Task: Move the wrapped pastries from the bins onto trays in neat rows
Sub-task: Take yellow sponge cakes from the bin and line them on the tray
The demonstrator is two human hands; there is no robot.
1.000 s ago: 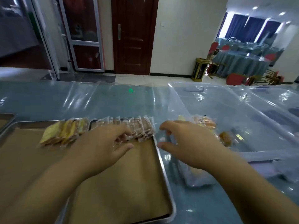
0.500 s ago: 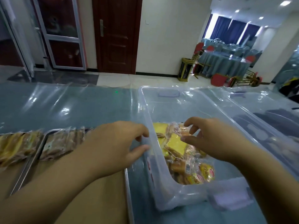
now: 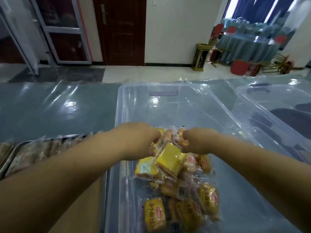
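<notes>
Both hands are down in the clear bin [image 3: 168,105]. The left hand [image 3: 139,142] curls its grip on the wrapper of a yellow cake [image 3: 170,159] atop the wrapped pastries [image 3: 207,198] heaped at the bin's near end. The right hand [image 3: 197,142] pinches a neighbouring packet [image 3: 182,143]. Lift by the wrappers, no squashing, then carry left of the bin to the tray [image 3: 7,163].

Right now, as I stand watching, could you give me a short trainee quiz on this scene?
1. True or false: the left hand and right hand are both in the clear bin of wrapped pastries.
2. Where does the tray lie? A) left of the bin B) right of it C) inside it
3. Fill in: the flat packet between the hands is ___.
Key: 1 true; 2 A; 3 yellow.
</notes>
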